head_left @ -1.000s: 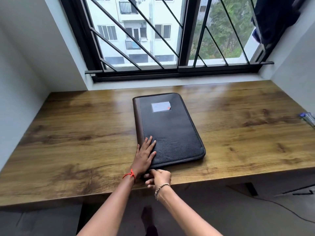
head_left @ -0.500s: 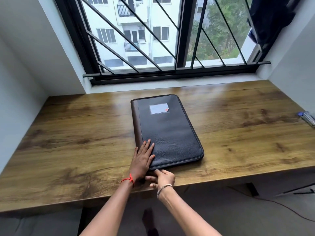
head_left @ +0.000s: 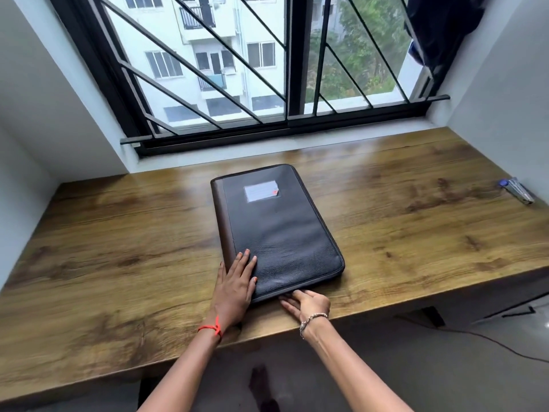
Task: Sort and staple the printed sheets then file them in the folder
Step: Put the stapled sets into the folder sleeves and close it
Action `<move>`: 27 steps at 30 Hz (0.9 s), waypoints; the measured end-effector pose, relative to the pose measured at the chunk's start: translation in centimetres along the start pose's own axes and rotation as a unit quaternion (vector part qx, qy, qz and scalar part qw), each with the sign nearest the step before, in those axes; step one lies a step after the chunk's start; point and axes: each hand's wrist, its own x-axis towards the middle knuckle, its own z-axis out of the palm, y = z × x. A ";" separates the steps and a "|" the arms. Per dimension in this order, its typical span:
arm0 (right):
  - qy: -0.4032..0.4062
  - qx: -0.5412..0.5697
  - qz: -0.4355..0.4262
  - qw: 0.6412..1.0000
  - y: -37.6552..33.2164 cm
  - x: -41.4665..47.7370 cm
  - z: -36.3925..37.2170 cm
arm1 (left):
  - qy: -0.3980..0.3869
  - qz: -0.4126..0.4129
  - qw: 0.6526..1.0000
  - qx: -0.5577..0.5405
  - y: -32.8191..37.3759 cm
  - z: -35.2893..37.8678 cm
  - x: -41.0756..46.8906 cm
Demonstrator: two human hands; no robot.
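Observation:
A closed black leather zip folder (head_left: 282, 230) with a brown spine and a pale label lies on the wooden desk (head_left: 118, 248), tilted a little. My left hand (head_left: 236, 285) presses flat on its near left corner, fingers straight. My right hand (head_left: 309, 301) is at the folder's near edge, where thumb and forefinger pinch at the zip line. The zip pull itself is hidden under the fingers. No printed sheets or stapler are in view.
A clear, blue-capped pen-like item (head_left: 515, 190) lies at the desk's far right by the wall. A barred window (head_left: 267, 69) runs behind the desk and dark cloth (head_left: 439, 25) hangs at the top right. Walls close in on both sides.
My right hand has slid to the right along the folder's near edge, away from the left corner. My left hand has stayed pressed on that corner.

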 end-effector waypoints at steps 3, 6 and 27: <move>0.002 0.009 -0.003 1.000 -1.2 0.5 -0.7 | 0.032 -0.015 0.999 0.021 0.7 -0.1 0.6; 0.005 0.006 -0.009 1.000 -2.7 0.7 -1.5 | 0.044 -0.040 0.998 0.012 1.7 -0.3 1.7; -0.039 -0.409 0.071 0.909 -17.2 7.3 -3.9 | -0.011 0.059 0.996 -0.062 4.5 0.3 11.5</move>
